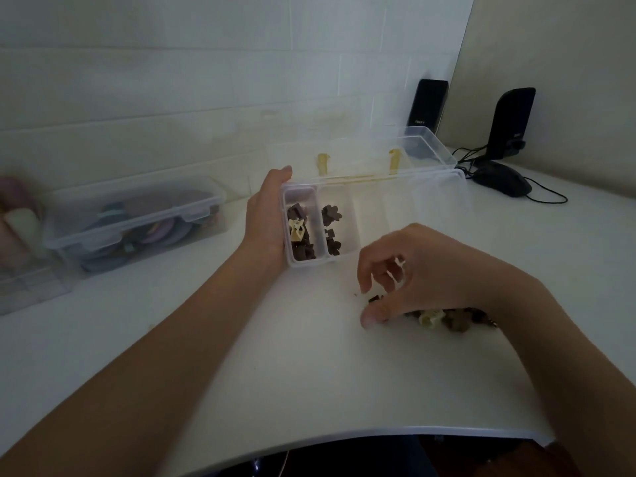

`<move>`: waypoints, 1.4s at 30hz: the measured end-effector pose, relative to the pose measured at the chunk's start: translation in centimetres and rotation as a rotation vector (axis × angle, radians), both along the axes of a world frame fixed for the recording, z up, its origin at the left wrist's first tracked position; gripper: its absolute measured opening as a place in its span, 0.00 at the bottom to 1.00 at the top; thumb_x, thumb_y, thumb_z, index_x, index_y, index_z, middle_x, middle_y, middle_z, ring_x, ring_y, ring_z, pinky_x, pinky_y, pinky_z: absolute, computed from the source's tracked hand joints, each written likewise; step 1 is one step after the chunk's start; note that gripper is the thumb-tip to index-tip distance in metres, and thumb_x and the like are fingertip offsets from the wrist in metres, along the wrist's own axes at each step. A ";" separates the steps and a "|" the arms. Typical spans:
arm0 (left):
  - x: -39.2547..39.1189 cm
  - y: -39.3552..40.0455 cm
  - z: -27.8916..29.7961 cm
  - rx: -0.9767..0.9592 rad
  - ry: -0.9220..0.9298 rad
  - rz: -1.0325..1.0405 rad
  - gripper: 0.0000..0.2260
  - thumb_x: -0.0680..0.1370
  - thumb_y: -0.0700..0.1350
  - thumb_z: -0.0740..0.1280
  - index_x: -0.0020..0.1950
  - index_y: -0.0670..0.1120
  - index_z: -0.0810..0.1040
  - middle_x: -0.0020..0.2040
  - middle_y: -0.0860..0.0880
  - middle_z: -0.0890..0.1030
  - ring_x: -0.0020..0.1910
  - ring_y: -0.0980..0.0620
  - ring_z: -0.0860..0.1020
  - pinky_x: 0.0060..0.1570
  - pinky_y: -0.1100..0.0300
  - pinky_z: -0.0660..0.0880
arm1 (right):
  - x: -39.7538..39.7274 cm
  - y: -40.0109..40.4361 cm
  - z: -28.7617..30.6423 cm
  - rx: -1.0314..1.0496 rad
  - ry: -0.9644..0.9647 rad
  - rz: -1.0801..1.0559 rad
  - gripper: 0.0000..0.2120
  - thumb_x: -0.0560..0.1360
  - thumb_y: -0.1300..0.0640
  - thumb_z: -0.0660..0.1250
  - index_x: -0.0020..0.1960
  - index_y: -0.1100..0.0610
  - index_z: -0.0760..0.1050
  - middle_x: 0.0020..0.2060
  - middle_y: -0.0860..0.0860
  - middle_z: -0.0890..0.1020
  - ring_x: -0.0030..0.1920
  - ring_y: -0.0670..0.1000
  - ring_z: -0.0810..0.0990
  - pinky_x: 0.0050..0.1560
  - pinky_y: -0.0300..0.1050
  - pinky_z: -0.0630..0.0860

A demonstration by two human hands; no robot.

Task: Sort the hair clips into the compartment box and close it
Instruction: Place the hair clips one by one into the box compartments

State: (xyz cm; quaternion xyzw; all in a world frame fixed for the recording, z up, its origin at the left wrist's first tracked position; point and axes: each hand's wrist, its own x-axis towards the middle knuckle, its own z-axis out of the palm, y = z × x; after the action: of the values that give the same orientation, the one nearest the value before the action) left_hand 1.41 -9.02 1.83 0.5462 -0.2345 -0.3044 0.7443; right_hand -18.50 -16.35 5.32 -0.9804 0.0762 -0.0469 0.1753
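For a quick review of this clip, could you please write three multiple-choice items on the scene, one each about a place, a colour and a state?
1. Where is the loose pile of hair clips?
A. on the table under the right hand
B. inside the closed box on the left
C. on the open lid

2. What colour is the lone light clip in the leftmost compartment?
A. red
B. cream
C. blue

3. What state is the compartment box in?
A. lid shut and latched
B. lid open
C. turned upside down

Answers: 1 A, the clips lie on the table beneath the right hand. 2 B, it shows pale among dark clips. 3 B, the lid stands back while the left hand holds the box's side.
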 end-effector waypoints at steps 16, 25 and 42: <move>-0.5 0.1 -0.4 -0.019 0.075 0.006 0.22 0.74 0.60 0.65 0.54 0.42 0.75 0.41 0.45 0.77 0.36 0.47 0.76 0.38 0.56 0.74 | 0.8 -0.1 -1.0 0.094 -0.308 0.047 0.08 0.71 0.56 0.71 0.50 0.50 0.79 0.43 0.45 0.77 0.37 0.47 0.76 0.36 0.32 0.73; -0.8 -0.1 -0.2 -0.048 0.075 0.012 0.24 0.62 0.62 0.71 0.44 0.43 0.75 0.39 0.43 0.74 0.38 0.46 0.73 0.49 0.47 0.68 | 2.8 0.6 -1.8 0.051 -0.759 -0.029 0.08 0.70 0.64 0.72 0.43 0.58 0.73 0.44 0.50 0.79 0.39 0.45 0.76 0.34 0.41 0.75; -0.3 0.0 -0.9 -0.128 0.197 -0.085 0.17 0.68 0.57 0.69 0.48 0.45 0.77 0.42 0.46 0.79 0.40 0.48 0.78 0.43 0.55 0.76 | 6.4 1.1 -2.7 -0.564 -0.572 -0.002 0.15 0.76 0.54 0.58 0.57 0.50 0.80 0.61 0.47 0.79 0.52 0.53 0.76 0.50 0.49 0.64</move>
State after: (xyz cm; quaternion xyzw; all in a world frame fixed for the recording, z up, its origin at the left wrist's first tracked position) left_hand 1.15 -9.03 0.93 0.4545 -0.2022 -0.3721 0.7837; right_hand -12.14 -15.27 2.66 -0.9375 0.0095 -0.3370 -0.0866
